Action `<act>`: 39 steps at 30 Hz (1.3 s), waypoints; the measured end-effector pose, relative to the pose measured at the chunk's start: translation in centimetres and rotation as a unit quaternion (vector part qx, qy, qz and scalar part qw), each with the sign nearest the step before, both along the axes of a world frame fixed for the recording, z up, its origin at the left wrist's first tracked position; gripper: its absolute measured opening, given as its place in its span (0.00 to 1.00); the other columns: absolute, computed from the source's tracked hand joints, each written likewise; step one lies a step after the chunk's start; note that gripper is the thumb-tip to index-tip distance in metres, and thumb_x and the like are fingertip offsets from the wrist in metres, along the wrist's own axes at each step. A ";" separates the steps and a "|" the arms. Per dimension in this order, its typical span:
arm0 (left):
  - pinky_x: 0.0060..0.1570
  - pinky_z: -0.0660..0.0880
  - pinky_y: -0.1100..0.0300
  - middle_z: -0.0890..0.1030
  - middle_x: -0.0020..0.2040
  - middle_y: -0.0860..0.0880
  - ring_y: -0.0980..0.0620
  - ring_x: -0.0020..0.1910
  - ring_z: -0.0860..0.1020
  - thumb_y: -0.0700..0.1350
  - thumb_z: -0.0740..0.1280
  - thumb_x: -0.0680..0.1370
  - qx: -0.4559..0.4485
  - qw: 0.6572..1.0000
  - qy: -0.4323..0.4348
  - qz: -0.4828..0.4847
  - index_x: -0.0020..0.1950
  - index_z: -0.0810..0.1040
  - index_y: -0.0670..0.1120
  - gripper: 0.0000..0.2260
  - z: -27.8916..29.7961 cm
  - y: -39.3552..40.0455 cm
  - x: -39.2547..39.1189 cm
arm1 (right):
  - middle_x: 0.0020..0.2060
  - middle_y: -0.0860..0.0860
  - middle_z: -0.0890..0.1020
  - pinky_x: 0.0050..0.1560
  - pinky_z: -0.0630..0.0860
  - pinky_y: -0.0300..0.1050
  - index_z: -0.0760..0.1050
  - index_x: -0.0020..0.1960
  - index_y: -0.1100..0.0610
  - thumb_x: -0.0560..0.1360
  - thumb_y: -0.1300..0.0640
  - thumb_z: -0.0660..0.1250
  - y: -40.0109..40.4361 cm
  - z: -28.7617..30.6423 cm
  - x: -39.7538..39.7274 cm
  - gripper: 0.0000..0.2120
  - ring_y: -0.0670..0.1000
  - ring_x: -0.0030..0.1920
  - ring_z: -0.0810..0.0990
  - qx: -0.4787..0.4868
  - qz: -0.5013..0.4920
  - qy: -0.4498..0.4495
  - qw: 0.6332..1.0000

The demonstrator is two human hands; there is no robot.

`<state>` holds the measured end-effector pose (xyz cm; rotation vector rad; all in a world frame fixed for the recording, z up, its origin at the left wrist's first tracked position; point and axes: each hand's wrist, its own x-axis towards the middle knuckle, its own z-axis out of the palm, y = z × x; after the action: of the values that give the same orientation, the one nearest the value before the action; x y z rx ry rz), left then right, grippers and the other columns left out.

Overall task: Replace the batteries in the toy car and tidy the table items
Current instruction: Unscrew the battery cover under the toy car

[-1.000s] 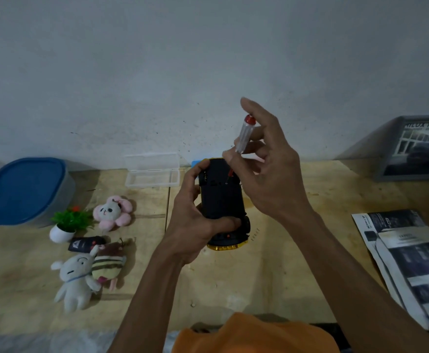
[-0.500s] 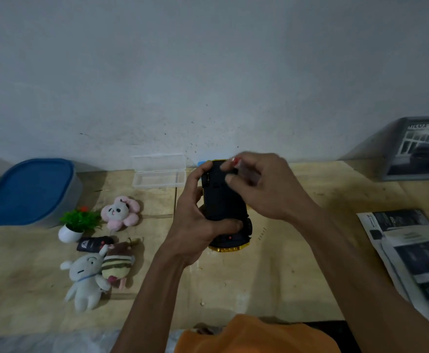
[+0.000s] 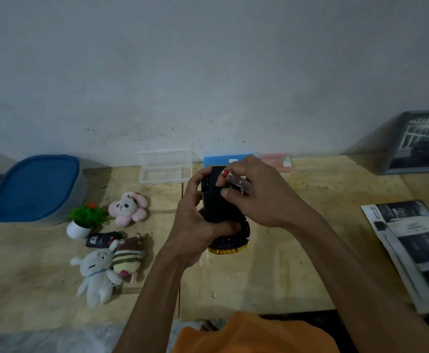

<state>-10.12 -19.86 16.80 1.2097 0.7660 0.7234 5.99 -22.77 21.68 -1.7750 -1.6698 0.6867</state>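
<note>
The toy car is held above the middle of the tabletop, underside turned up toward the camera, its black base showing and a yellow trim at the near end. The left hand grips it from the left side, thumb curled over the far end and fingers wrapped under the near part of the body. The right hand comes in from the right and lies over the upper half of the car, its fingers curled round a small screwdriver with a clear handle and a red cap; the tool lies nearly flat across the car's base, cap pointing left.

Behind the car, along the far edge by the wall, sit an open clear plastic case, a blue box and a pink box. Toward the left edge stand a blue-lidded container, a small potted plant, a pink flower plush, a white plush and a striped plush. Folded newspapers lie at the right edge.
</note>
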 end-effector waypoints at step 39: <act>0.46 0.83 0.44 0.75 0.66 0.42 0.43 0.52 0.84 0.22 0.77 0.61 -0.126 0.977 0.126 0.121 0.74 0.67 0.55 0.48 -8.9 0.5 -2.3 | 0.44 0.56 0.83 0.42 0.69 0.38 0.82 0.46 0.64 0.75 0.62 0.73 2.6 -25.7 4.3 0.04 0.51 0.45 0.78 -0.224 -0.216 0.128 0.942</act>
<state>-12.37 -19.35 7.93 0.9960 1.1942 0.6532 10.31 -20.21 -3.98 -2.1562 -0.9478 1.0914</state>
